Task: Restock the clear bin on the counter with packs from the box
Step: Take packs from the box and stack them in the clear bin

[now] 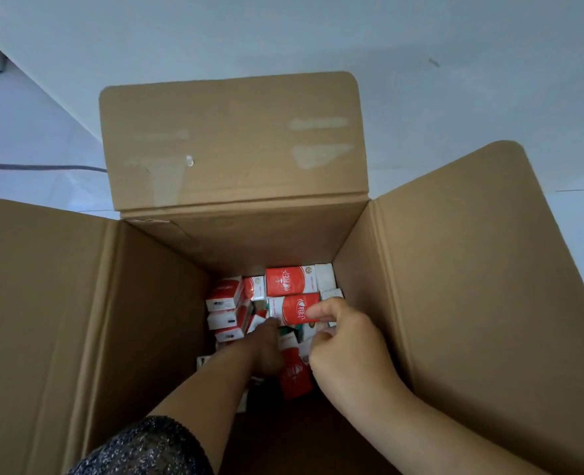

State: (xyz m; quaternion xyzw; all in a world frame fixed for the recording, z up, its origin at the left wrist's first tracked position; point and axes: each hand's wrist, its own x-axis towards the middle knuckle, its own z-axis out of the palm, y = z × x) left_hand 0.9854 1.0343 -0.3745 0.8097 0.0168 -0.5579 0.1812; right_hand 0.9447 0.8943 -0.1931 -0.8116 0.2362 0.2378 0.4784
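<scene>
In the box [167,303], the right hand [345,341] pinches a red pack [294,308] at its 11 o'clock; the left hand [266,351], at its 9 o'clock, has a grip I cannot tell.

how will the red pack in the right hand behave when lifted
The red pack is a small squared carton: probably stiff and light. Flat faces, so unlikely to roll. The right hand pinches one end, so it may tilt.

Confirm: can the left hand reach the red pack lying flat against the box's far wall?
Probably yes. The left hand is down among the packs, the box flaps are open, and nothing covers the far red pack.
</scene>
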